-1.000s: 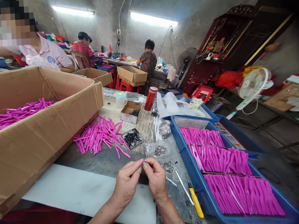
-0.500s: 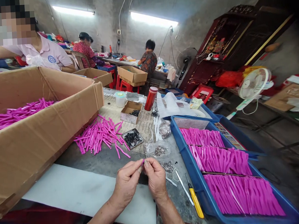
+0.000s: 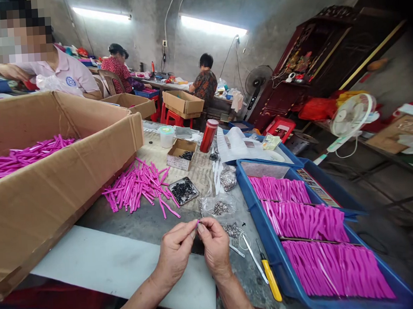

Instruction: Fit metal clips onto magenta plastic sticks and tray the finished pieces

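Fingertips pinched, my left hand (image 3: 175, 253) and my right hand (image 3: 215, 251) meet over the near part of the table. Between them they grip a magenta strip (image 3: 197, 223); only a bit of it shows, the rest is hidden by the fingers. Just beyond my hands lies a loose pile of magenta strips (image 3: 135, 187). A small tray of black parts (image 3: 183, 191) and a plastic bag of small metal pieces (image 3: 221, 206) sit past the fingertips. More metal bits (image 3: 231, 230) lie beside my right hand.
A big cardboard box (image 3: 70, 167) of magenta strips stands on the left. To the right, a blue crate (image 3: 264, 244) holds rows of them. A yellow-handled screwdriver (image 3: 270, 276) lies alongside. Farther back are a red flask (image 3: 208, 135) and a small carton (image 3: 173, 159). Several people sit beyond.
My hands stay in nearly the same place, still pinching the magenta strip. At the upper left, a co-worker's arm has drawn in and the head has shifted slightly right.
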Demonstrator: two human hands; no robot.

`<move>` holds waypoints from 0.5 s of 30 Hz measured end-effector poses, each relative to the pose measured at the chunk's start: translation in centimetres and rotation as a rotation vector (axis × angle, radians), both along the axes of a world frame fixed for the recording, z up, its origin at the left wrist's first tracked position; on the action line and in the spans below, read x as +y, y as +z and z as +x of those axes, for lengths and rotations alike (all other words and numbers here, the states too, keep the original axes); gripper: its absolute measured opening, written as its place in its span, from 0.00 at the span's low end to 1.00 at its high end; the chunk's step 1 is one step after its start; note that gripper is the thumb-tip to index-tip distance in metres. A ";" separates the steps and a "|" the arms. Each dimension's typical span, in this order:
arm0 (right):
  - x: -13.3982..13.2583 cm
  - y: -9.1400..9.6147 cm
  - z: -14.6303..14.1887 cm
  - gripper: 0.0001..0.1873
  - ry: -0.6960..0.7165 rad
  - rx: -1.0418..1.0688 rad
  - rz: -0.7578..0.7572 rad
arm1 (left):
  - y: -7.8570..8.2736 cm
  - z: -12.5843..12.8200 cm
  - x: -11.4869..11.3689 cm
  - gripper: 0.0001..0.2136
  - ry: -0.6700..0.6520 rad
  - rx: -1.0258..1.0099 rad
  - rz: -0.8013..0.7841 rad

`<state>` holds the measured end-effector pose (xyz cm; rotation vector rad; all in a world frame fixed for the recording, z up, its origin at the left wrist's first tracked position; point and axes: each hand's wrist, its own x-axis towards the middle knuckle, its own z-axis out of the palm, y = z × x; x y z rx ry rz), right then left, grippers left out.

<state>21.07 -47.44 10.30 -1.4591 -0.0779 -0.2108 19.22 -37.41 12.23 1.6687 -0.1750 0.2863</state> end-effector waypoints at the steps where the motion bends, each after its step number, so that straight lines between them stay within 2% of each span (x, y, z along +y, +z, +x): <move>1: 0.0 0.1 0.0 0.06 0.001 -0.001 -0.018 | 0.0 0.0 0.0 0.12 0.001 -0.002 0.003; 10: -0.1 0.2 -0.4 0.13 0.045 -0.001 -0.094 | 0.3 0.0 -0.1 0.12 0.009 -0.047 0.004; 15: -0.1 0.4 -0.2 0.11 0.011 -0.024 -0.120 | 0.3 0.0 -0.1 0.11 0.014 -0.048 0.010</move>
